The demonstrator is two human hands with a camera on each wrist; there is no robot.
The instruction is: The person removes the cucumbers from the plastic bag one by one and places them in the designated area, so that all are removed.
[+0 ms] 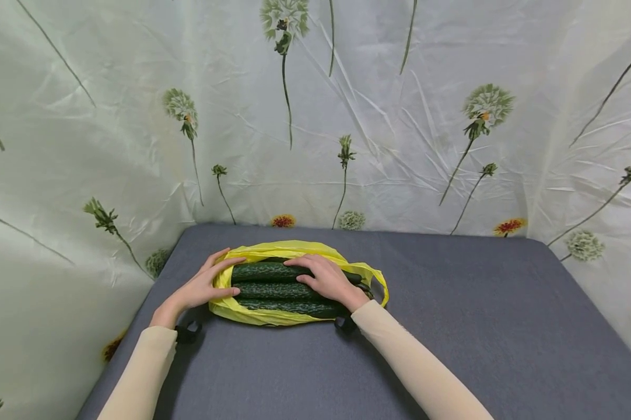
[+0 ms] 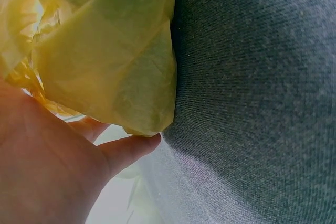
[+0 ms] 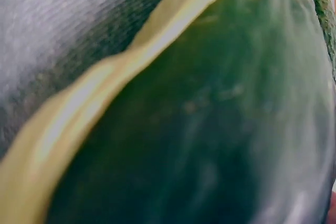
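Here | 1 bag (image 1: 273,318) | 3+ cucumbers (image 1: 273,290) | left fingers (image 1: 227,264) wide | right fingers (image 1: 302,261) gripping one

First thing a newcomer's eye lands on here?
Probably the bright yellow plastic bag near the far left of the gray table, lying open around dark green cucumbers. Next, the two hands: the left hand at the bag's left end, the right hand over the cucumbers. Behind hangs a shiny dandelion-print sheet.

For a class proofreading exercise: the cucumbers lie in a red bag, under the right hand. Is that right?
No: the bag is yellow, not red, as the head view shows. The cucumbers do lie in it, under the right hand.
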